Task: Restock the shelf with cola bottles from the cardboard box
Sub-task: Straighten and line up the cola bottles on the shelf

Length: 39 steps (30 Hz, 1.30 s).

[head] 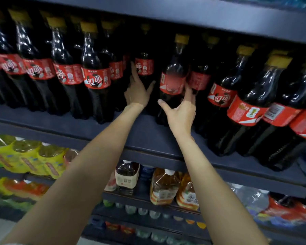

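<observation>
Dark cola bottles with red labels and yellow caps stand in rows on the dark blue shelf (145, 137). My right hand (181, 112) wraps around the lower body of one cola bottle (173, 75), thumb on its left and fingers on its right. That bottle stands upright in the gap at the shelf's middle and looks blurred. My left hand (137, 91) reaches deeper into the gap with its fingers spread, fingertips against a cola bottle at the back (144, 67). The cardboard box is out of view.
Full cola rows (67, 75) crowd the left, and more cola bottles (254, 103) fill the right. The shelf above (219, 16) hangs low over the caps. Below are yellow-green drink packs (28, 156), tea bottles (164, 186) and other drinks.
</observation>
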Available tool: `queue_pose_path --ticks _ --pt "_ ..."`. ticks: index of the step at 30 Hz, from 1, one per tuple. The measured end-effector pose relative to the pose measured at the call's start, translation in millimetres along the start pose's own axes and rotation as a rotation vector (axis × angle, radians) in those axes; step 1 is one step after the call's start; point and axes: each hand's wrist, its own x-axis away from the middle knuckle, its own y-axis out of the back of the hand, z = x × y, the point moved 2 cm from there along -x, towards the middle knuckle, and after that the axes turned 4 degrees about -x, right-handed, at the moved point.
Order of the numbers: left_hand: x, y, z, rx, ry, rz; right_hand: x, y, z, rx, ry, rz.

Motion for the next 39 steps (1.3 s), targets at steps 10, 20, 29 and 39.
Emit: queue_pose_path --ticks 10,20,29,39 --pt "-12 -21 7 -0.048 -0.116 -0.021 -22 -27 -6 -0.031 0.032 -0.006" --pt "-32 -43 13 -0.215 -0.022 -0.206 -39 -43 -3 0.052 -0.005 0.074" --pt "2 3 11 0.388 0.092 0.216 -43 -46 -11 -0.039 -0.07 0.197" --pt "76 126 44 -0.099 -0.459 -0.55 -45 -100 25 -0.09 -0.075 0.314"
